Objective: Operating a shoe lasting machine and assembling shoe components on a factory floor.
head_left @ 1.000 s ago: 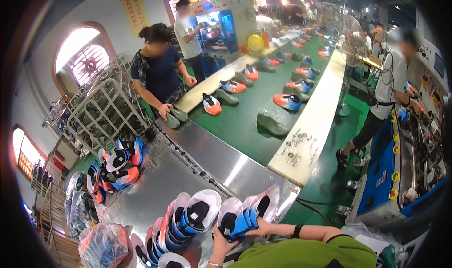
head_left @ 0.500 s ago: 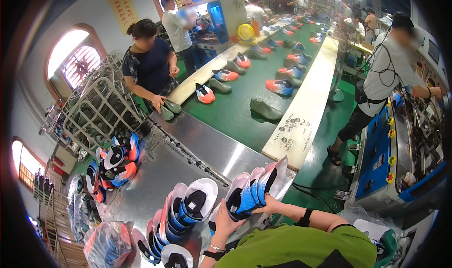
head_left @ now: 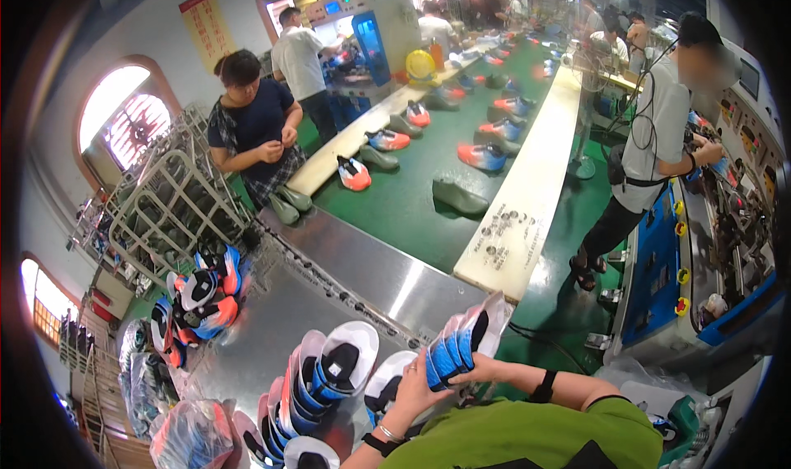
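A nested stack of blue and pale pink shoe uppers (head_left: pixel 451 355) is held over the near right corner of the metal table (head_left: pixel 329 370). My left hand (head_left: pixel 418 393) grips its left side, while the fingers of my right hand (head_left: pixel 476 372) close round its right side. Beside my left hand lies another upper (head_left: pixel 383 388) with a white rim and black inside. Further left stands a row of nested blue and coral uppers (head_left: pixel 303 374). One more upper (head_left: pixel 311 454) shows at the lower edge.
Finished-looking shoes (head_left: pixel 482 157) and dark green shoe lasts (head_left: pixel 458 198) ride on a green conveyor (head_left: pixel 412 222) ahead. A pile of uppers (head_left: pixel 200 304) sits at the table's left, near a plastic-bagged bundle (head_left: pixel 194 436). Co-workers stand on both sides of the line.
The held stack has turned more upright between my hands. Across the table, a co-worker has let go of the green lasts and brought both hands together. Shoes on the conveyor have shifted slightly.
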The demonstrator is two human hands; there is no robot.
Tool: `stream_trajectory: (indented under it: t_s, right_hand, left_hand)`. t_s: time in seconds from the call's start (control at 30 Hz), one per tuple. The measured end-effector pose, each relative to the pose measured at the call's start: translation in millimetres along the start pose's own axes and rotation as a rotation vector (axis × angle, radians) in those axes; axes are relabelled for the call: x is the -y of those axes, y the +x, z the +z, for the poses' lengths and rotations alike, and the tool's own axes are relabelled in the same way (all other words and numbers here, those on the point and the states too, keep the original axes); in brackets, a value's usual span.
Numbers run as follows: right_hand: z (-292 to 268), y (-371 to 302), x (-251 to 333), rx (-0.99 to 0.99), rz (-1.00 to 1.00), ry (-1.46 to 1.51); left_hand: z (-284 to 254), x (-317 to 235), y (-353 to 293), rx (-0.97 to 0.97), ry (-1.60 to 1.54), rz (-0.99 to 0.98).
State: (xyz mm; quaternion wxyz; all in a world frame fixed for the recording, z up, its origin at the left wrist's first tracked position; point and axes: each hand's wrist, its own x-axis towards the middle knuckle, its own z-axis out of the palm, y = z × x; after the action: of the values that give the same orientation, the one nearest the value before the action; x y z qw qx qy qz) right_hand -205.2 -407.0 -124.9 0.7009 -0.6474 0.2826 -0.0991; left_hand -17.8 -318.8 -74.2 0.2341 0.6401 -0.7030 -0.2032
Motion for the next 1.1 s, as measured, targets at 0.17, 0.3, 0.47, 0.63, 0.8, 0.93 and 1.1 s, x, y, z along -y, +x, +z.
stream_trajectory:
  t_s: [0.17,0.3,0.47,0.63,0.8,0.93,1.1]
  right_hand:
    - [-4,-21,-12,-0.242,0.096,-0.05]
    - [5,-19,-3,-0.224,0.17,-0.02]
    - [-16,-31,-33,-0.371,0.095,0.149]
    - [-7,-23,-45,-0.532,0.026,0.147]
    - [-16,-33,-10,-0.448,0.097,0.333]
    - [-54,-76,4,-0.521,-0.132,0.722]
    - [-139,-158,38,-0.992,-0.935,0.994]
  left_hand:
    - [12,-20,29,0.033,0.033,0.262]
    - [5,-17,20,0.097,-0.361,-0.084]
    - [11,-24,35,0.113,-0.394,-0.017]
    - [20,-43,35,0.05,-0.357,0.073]
    - [18,-1,36,0.086,-0.935,-0.137]
    - [20,27,20,-0.319,-0.645,-0.133]
    - [27,80,-48,-0.168,-0.039,-0.082]
